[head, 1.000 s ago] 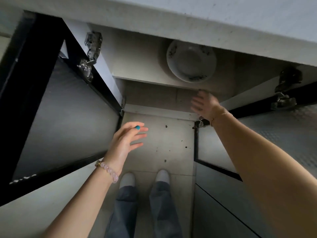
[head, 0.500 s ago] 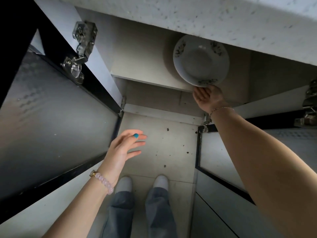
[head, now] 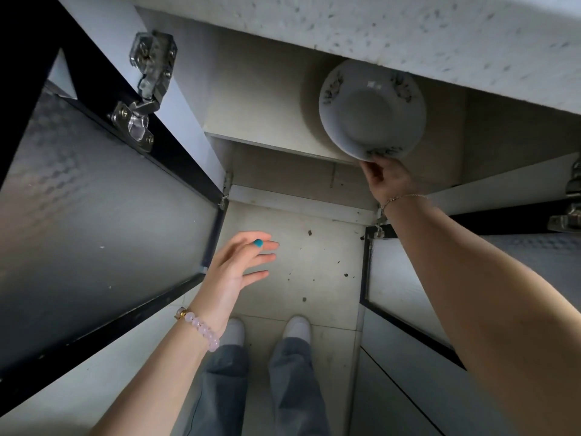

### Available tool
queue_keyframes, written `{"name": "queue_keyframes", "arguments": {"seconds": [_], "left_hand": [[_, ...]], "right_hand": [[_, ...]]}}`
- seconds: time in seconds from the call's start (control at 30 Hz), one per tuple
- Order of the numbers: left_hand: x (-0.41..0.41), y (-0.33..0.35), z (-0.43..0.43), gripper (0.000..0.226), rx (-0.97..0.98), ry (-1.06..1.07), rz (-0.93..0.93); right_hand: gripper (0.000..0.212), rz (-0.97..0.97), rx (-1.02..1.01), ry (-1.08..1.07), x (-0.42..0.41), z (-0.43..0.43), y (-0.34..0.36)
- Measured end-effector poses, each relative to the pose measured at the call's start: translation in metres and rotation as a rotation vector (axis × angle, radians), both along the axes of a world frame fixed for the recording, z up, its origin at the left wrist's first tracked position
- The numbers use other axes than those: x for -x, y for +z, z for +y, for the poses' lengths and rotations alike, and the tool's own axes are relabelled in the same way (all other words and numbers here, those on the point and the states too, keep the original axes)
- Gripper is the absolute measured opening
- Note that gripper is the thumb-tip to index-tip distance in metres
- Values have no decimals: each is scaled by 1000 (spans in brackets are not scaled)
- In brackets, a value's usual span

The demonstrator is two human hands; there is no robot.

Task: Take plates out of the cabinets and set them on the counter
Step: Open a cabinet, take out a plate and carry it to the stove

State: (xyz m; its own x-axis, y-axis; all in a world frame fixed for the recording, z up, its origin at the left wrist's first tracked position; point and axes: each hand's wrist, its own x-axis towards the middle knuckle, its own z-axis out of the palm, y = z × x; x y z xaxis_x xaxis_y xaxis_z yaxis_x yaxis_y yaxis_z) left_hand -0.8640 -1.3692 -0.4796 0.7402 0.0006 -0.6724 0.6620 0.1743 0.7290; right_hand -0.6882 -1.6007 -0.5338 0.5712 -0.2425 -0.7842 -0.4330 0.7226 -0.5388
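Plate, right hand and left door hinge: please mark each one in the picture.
plate (head: 371,110): head view, middle of its well.
right hand (head: 387,180): head view, middle of the hand.
hinge (head: 153,58): head view, its upper metal body.

Round white plate (head: 372,111) with small dark flower marks on its rim, over the cabinet shelf (head: 267,114), near edge poking out past the shelf front, pinched there by the right hand (head: 388,180)
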Motion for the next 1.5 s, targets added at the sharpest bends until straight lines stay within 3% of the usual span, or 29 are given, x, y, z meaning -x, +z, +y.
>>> {"name": "queue_keyframes", "arguments": {"seconds": [0.07,0.27,0.53,0.8,1.03,1.2,1.27,1.4,1.5], "left_hand": [[1,6,0,22,6,1,1],[12,46,4,20,37,-36,-16],[37,120,25,24,37,-80,-45],[67,215,47,21,-11,-192,-158],[69,285,77,17,-269,-265,-476],[69,298,104,24,-913,-462,-871],[67,298,115,28,-1078,-551,-947],[64,288,133,35,-1270,-641,-808],[69,272,144,47,-1222,-596,-557]], "right_hand": [[26,39,-9,2,11,4,4],[47,133,27,-34,75,13,26],[40,191,66,-83,198,31,89],[14,217,17,-157,288,55,182],[11,104,100,-179,317,52,265],[12,27,191,-165,316,47,311],[11,-22,183,-178,312,47,327],[7,-124,163,-187,305,48,353],[9,-190,162,-178,299,47,367]]}}
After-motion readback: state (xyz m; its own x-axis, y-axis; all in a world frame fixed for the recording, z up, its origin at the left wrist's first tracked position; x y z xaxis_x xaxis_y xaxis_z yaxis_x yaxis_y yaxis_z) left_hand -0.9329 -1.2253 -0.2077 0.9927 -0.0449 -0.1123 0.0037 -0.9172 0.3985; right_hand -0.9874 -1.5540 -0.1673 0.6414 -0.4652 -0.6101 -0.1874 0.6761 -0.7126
